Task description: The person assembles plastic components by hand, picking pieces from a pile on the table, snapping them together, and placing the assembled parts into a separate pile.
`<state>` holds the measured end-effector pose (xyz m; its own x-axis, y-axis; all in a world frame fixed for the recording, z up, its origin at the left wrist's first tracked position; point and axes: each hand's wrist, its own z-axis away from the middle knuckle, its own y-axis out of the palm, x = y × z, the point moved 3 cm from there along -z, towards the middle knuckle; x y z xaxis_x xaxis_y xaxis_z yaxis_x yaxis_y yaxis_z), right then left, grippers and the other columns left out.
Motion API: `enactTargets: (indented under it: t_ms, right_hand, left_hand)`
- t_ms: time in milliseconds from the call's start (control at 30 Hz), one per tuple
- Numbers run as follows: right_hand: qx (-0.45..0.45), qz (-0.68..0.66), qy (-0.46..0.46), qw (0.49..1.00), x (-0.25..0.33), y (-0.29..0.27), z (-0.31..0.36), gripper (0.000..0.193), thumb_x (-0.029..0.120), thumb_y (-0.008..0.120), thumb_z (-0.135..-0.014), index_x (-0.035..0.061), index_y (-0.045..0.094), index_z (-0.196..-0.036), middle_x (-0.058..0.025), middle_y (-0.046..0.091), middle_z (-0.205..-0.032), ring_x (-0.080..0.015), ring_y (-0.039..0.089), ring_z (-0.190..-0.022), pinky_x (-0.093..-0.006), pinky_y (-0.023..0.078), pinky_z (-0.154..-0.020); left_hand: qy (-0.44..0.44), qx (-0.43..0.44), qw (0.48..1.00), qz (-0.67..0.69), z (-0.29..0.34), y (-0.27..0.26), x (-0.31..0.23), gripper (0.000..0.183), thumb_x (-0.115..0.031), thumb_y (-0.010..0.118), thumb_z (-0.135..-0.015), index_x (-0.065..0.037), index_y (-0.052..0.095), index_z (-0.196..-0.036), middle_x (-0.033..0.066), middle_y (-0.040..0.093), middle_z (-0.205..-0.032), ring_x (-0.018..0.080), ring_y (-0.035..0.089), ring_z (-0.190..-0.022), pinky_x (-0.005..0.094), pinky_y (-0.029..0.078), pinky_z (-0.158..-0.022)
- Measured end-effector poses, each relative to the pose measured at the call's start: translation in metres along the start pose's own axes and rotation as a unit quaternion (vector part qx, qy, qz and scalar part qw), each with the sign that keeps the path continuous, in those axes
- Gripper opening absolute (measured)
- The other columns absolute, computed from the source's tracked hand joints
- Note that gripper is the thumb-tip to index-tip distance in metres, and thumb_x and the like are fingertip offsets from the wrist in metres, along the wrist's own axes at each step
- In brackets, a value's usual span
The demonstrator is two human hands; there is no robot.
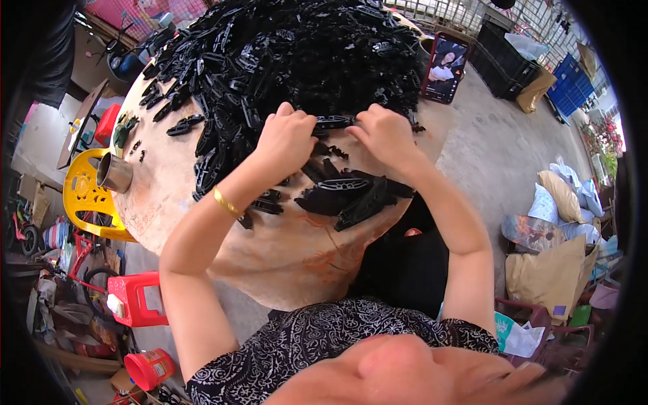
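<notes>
A large heap of black, elongated plastic pieces (283,54) covers the far part of a round, tan-topped table (263,270). At the heap's near edge, one slim black plastic piece (333,122) lies level between my two hands. My left hand (289,138), fingers curled, grips its left end. The right end is pinched by the fingers of my right hand (386,135). Below my hands is a smaller group of black pieces (354,196), close to the table's near right edge. My fingers partly hide the held piece.
A phone (445,69) with a lit screen stands upright right of the heap. At the table's left edge is a metal cup (115,173), beside a yellow chair (91,196). A red stool (138,299) stands on the floor lower left; filled sacks (560,196) are piled at right.
</notes>
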<state>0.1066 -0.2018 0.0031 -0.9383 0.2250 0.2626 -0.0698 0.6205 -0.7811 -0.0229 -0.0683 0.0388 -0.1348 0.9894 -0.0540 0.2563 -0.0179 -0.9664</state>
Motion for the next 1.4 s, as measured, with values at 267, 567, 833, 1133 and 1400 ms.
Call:
enactTargets:
  t_ms: [267, 567, 833, 1133, 1400]
  right_hand:
    - [0.034, 0.058, -0.035, 0.997, -0.002, 0.014, 0.006, 0.009, 0.013, 0.059, -0.08, 0.005, 0.057, -0.076, -0.0092, 0.058, -0.078, -0.0265, 0.06, -0.077, -0.0363, 0.051, -0.065]
    - [-0.065, -0.111, -0.016, 0.992, 0.003, -0.018, 0.006, 0.006, 0.006, 0.064, -0.076, 0.0054, 0.059, -0.079, -0.0064, 0.06, -0.079, -0.0254, 0.06, -0.076, -0.035, 0.049, -0.064]
    - [-0.1, -0.145, -0.062, 0.982, 0.019, -0.028, 0.007, 0.007, 0.004, 0.066, -0.074, 0.0049, 0.059, -0.077, -0.0065, 0.061, -0.08, -0.0242, 0.06, -0.072, -0.0325, 0.049, -0.062]
    - [-0.078, -0.316, 0.005, 0.946, 0.048, -0.046, 0.008, 0.008, 0.001, 0.067, -0.075, 0.0027, 0.061, -0.082, -0.0068, 0.06, -0.077, -0.0153, 0.058, -0.06, -0.0248, 0.046, -0.053]
    - [-0.132, -0.28, -0.095, 0.946, 0.05, -0.045, 0.005, 0.01, 0.0, 0.068, -0.074, 0.0028, 0.063, -0.082, -0.0085, 0.063, -0.08, -0.0217, 0.062, -0.068, -0.0284, 0.05, -0.057]
  left_hand:
    - [0.072, 0.146, 0.987, 0.0, -0.033, 0.013, 0.022, 0.011, -0.004, 0.056, -0.07, 0.0, 0.065, -0.075, 0.0184, 0.062, -0.093, 0.0371, 0.06, -0.086, 0.0409, 0.05, -0.076]
    - [0.046, 0.086, 0.995, -0.017, -0.022, 0.011, 0.023, 0.01, -0.003, 0.058, -0.072, 0.002, 0.064, -0.078, 0.0194, 0.06, -0.085, 0.0353, 0.059, -0.083, 0.0415, 0.049, -0.074]
    - [-0.149, -0.089, 0.929, 0.326, 0.002, -0.022, 0.017, 0.018, -0.016, 0.057, -0.089, 0.0, 0.058, -0.081, 0.0141, 0.065, -0.087, 0.02, 0.062, -0.078, 0.0299, 0.049, -0.067]
    - [-0.239, 0.062, 0.516, 0.82, 0.041, 0.014, -0.009, 0.02, -0.02, 0.045, -0.098, -0.004, 0.056, -0.104, 0.0133, 0.064, -0.108, 0.0128, 0.061, -0.089, 0.0228, 0.05, -0.072]
    - [-0.245, 0.103, 0.506, 0.821, 0.046, 0.02, -0.012, 0.018, -0.02, 0.047, -0.096, -0.005, 0.053, -0.105, 0.0093, 0.065, -0.096, 0.0147, 0.062, -0.083, 0.0264, 0.051, -0.069]
